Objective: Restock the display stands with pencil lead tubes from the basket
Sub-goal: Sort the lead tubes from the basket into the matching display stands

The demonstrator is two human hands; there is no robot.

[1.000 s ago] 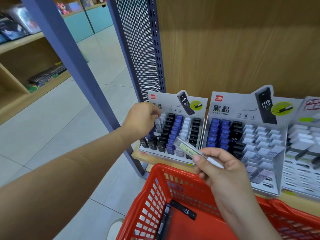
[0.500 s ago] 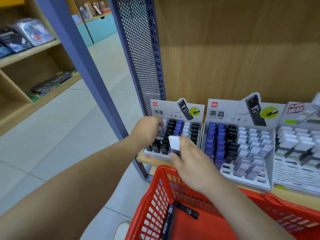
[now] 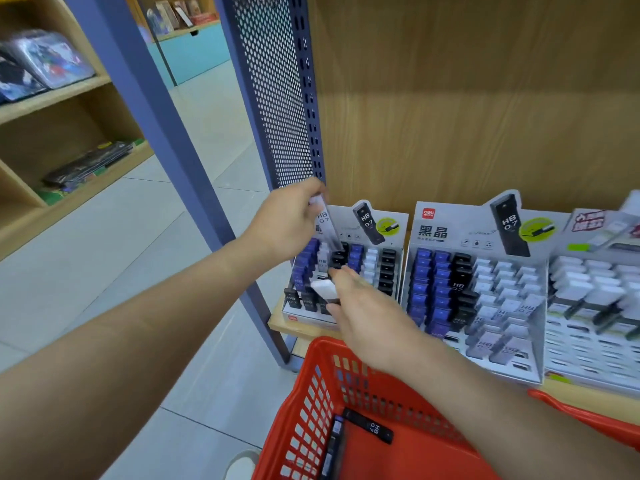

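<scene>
Your right hand [image 3: 367, 313] pinches a white-capped pencil lead tube [image 3: 323, 288] between thumb and fingertips, low over the front rows of the grey cardboard display stand [image 3: 398, 239], likely lining it up with a slot. Your left hand [image 3: 287, 223] grips a clear HB 0.7 tube [image 3: 327, 226] by its top, tilted above the back rows. At least 2 black tubes [image 3: 369, 426] lie in the red plastic basket [image 3: 311, 393].
</scene>
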